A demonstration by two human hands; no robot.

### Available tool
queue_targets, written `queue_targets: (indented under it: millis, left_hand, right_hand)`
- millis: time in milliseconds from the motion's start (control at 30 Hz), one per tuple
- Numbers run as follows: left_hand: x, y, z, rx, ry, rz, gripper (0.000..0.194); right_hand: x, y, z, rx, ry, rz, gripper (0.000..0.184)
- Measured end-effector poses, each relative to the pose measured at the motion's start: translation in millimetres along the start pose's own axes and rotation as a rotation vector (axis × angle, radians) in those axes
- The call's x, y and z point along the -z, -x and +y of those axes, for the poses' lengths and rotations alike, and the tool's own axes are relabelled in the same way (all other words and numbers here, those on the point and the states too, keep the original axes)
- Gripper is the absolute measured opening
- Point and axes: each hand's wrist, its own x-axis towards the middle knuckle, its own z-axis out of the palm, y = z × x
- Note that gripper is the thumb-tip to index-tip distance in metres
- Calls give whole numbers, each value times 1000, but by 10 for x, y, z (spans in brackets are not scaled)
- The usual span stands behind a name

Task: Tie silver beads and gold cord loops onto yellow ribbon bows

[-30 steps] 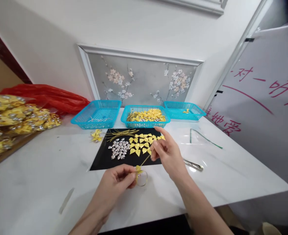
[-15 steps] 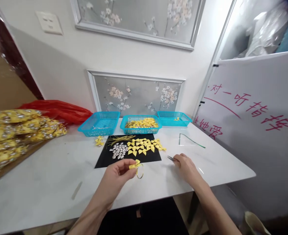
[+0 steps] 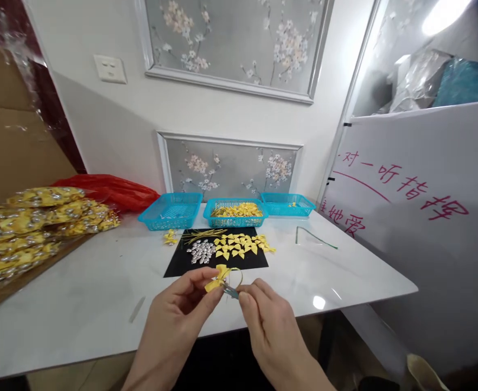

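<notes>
My left hand [image 3: 182, 309] pinches a yellow ribbon bow [image 3: 221, 274] between thumb and fingertips. A thin yellowish tie [image 3: 241, 276] curves out from the bow in a loop. In my right hand [image 3: 269, 320] is a small pointed metal tool [image 3: 230, 291], its tip against the middle of the bow; whether it is tweezers or snips I cannot tell. Beyond the hands lies a black mat [image 3: 177, 267] with silvery beads [image 3: 201, 251], several loose yellow bows [image 3: 239, 244] and a bunch of thin gold ties [image 3: 204, 234].
Three blue baskets stand along the wall: left [image 3: 169, 222], middle [image 3: 236, 221] full of yellow pieces, and right [image 3: 290, 212]. Bagged yellow bows [image 3: 39, 222] and a red bag [image 3: 104, 190] lie at left. A green strip [image 3: 318, 239] rests on the white table [image 3: 364, 271].
My right hand has moved left with the metal tool, from beside the mat up to the bow. The bow has turned in my left hand, and the camera view has tilted upward.
</notes>
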Motion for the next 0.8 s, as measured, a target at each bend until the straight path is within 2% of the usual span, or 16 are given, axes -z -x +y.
queue_targets:
  millis: [133, 333, 467, 800]
  left_hand:
    - [-34, 90, 3, -30, 2, 68, 24]
    - [-119, 83, 59, -50, 5, 127, 21]
    - [-170, 82, 16, -69, 3, 165, 20]
    - [-264, 108, -71, -105, -120, 125, 18]
  right_hand:
    - [16, 12, 9, 65, 47, 71, 35]
    - [79, 38, 33, 113, 85, 98, 31]
    - [113, 28, 71, 147, 133, 109, 30]
    - [119, 34, 150, 102, 117, 83, 31]
